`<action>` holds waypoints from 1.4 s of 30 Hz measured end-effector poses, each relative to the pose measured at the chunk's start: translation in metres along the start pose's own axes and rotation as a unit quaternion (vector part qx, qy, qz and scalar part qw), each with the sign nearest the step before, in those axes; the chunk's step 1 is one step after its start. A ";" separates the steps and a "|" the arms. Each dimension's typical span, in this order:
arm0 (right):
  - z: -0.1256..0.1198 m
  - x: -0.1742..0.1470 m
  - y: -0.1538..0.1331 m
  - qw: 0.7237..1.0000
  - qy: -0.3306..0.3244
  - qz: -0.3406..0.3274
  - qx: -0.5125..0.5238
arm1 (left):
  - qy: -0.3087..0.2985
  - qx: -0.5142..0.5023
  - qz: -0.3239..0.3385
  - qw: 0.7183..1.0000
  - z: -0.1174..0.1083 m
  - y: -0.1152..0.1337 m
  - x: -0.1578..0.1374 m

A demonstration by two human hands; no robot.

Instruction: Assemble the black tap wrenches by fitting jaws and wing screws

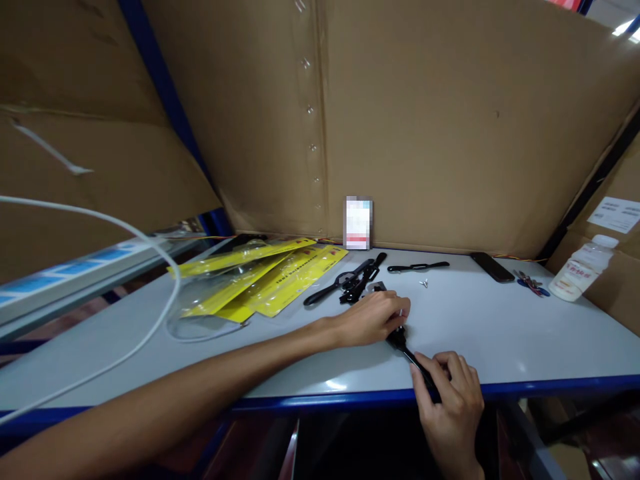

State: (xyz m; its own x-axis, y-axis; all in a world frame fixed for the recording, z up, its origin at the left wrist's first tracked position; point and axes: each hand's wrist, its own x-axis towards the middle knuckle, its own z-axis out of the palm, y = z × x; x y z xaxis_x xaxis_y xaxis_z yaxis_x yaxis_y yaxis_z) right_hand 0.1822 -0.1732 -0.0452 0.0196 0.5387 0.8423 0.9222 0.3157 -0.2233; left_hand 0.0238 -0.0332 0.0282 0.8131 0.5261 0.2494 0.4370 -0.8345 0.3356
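Note:
My right hand [450, 400] grips one handle of a black spokeshave [399, 338] near the table's front edge. My left hand [373, 317] is closed over the tool's middle, its fingers bent together; what lies between the fingertips is hidden. Just beyond it, more black spokeshaves [350, 283] lie in a loose pile, partly covered by my hand. Farther back a single black spokeshave body [419, 267] lies flat. Beside it are a few small silvery pieces [424, 284], too small to name.
Yellow-backed clear plastic packages [280, 283] overlap at the left, near a white cable [150, 247]. A phone [492, 267], keys [531, 285] and a white bottle [583, 269] stand or lie at the right. A blurred card [358, 225] leans on the cardboard wall [425, 133].

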 end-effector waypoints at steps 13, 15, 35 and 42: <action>0.000 0.000 0.000 1.000 -0.001 0.001 -0.003 | -0.028 -0.015 -0.003 0.999 -0.006 0.002 -0.001; 0.000 0.000 0.000 1.000 0.000 0.000 -0.003 | -0.023 -0.013 -0.011 1.000 -0.006 0.000 0.000; -0.001 0.000 0.000 1.000 -0.003 0.005 -0.001 | -0.068 0.083 0.078 0.991 -0.017 0.017 -0.007; -0.001 0.000 0.000 1.000 -0.004 0.007 -0.003 | -0.037 0.074 0.061 0.995 -0.021 0.016 -0.008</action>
State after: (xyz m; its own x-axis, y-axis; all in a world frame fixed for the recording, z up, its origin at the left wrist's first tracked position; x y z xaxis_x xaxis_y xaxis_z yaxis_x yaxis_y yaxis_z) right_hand 0.1824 -0.1738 -0.0447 0.0294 0.5501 0.8346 0.9238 0.3040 -0.2329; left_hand 0.0166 -0.0472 0.0502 0.8873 0.4107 0.2097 0.3810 -0.9091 0.1682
